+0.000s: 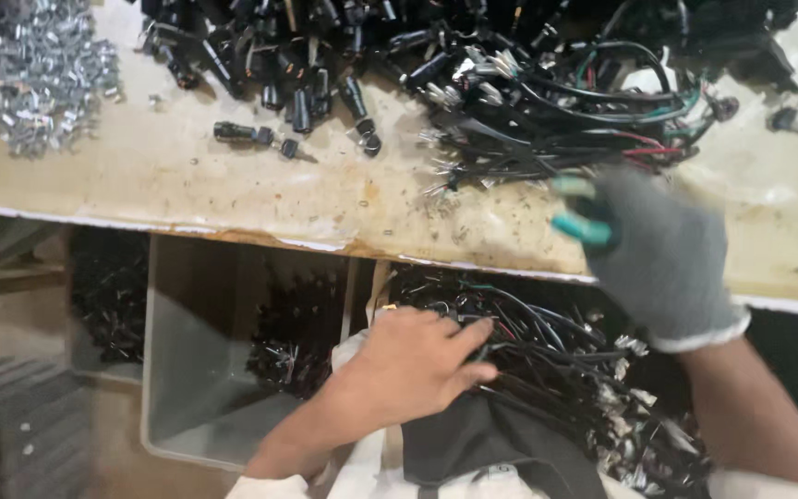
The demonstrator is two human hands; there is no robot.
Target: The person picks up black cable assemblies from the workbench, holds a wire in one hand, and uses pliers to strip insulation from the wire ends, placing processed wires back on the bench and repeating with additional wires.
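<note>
— Where are the two hands?

— The bare left hand (pixel 417 365) is low, below the front edge of the scuffed beige worktop (pixel 233 185). It lies palm down on a heap of black wire harnesses with metal terminals (pixel 556 360) that fills a bin under the worktop, fingers (pixel 473 334) pointing right, held loosely together and curled onto the wires. Whether it pinches a single wire I cannot tell.

— And the right?

— The right hand (pixel 653 249), in a grey knitted glove with teal fingertips, is up at the worktop's front edge, fingers (pixel 576 226) pointing left and slightly apart, just beside a tangle of black, red and green wired harnesses (pixel 556 102) lying on the worktop. It is blurred; it seems to grip nothing.

— What else is there?

— A pile of black cylindrical plug parts (pixel 270 46) along the far side, a few loose ones (pixel 256 137) nearer the middle, and a heap of small silvery metal clips (pixel 39 74) at the far left. Under the worktop, a grey plastic bin (pixel 177 388) sits left of the wire heap.
</note>
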